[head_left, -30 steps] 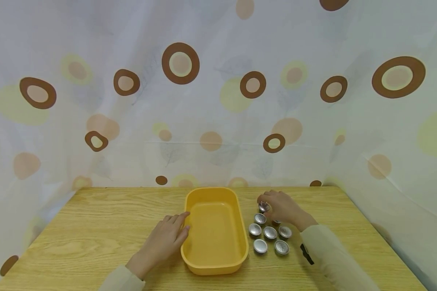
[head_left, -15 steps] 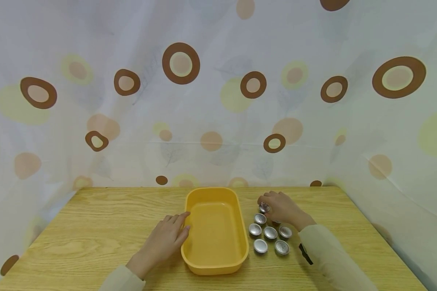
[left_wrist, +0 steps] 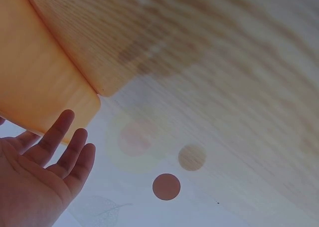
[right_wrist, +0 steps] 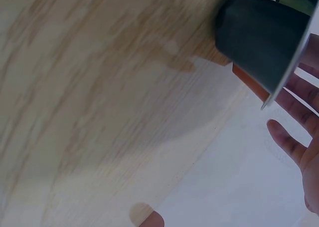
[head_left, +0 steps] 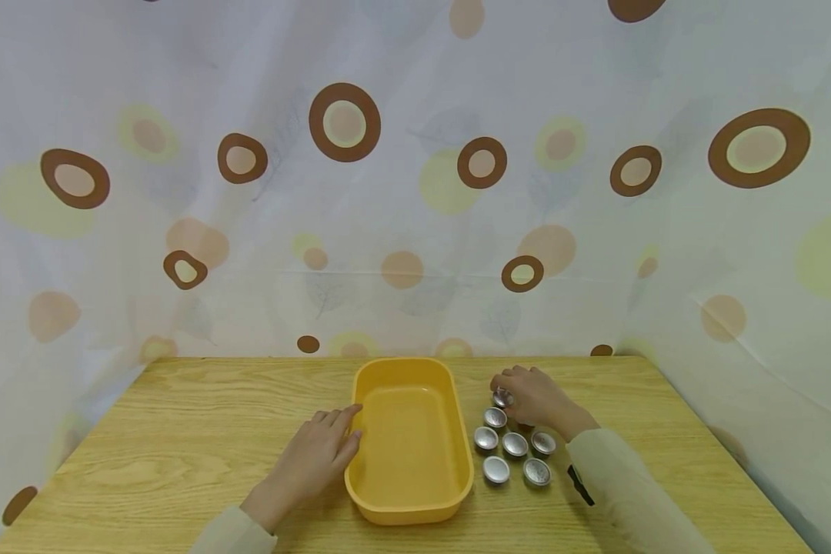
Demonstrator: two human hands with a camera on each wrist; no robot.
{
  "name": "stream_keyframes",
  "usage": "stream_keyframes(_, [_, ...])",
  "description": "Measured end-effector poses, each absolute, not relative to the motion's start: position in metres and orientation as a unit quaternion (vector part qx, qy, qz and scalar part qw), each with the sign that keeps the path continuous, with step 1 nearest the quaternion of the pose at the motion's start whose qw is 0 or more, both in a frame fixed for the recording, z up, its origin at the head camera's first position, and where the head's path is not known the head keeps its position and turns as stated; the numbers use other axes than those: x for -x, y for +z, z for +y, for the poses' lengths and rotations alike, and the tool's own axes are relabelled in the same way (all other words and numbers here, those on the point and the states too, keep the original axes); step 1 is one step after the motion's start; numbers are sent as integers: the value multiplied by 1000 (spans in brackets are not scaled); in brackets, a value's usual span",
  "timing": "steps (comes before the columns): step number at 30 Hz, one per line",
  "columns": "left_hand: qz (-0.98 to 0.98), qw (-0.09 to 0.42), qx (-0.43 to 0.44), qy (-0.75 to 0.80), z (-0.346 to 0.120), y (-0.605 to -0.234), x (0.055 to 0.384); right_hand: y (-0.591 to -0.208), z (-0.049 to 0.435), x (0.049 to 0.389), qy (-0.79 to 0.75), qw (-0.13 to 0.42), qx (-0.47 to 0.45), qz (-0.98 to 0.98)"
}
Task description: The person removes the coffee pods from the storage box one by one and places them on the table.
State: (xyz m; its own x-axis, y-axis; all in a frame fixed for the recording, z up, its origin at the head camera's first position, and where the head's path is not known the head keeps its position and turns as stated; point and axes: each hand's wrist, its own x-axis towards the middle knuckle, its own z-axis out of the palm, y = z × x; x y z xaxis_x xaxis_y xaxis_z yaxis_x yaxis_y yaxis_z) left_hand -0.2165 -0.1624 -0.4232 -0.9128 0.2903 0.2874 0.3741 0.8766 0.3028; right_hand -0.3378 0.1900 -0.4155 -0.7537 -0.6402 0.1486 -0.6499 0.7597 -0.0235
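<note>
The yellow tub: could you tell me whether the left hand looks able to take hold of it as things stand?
Probably yes: the left hand rests open against the yellow tub on its left side, with nothing between them.

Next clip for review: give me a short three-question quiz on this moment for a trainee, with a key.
1. True or false: the yellow tub has metal cups lying in it.
2. Which hand holds a small metal cup? A) the left hand B) the right hand C) neither
3. Fill in: the loose metal cups stand on the wooden table to the ____ of the tub, as the person sees it.

Key
1. False: nothing lies in it.
2. B: the right hand grips one at the far end of the cluster; the left hand rests flat against the tub's left wall.
3. right
</note>
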Motion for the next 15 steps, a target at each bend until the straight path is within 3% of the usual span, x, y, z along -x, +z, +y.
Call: stream_keyframes(15, [-961,116,173,-182,-162,-423,216,-409,191,333,60,36,-319,-945])
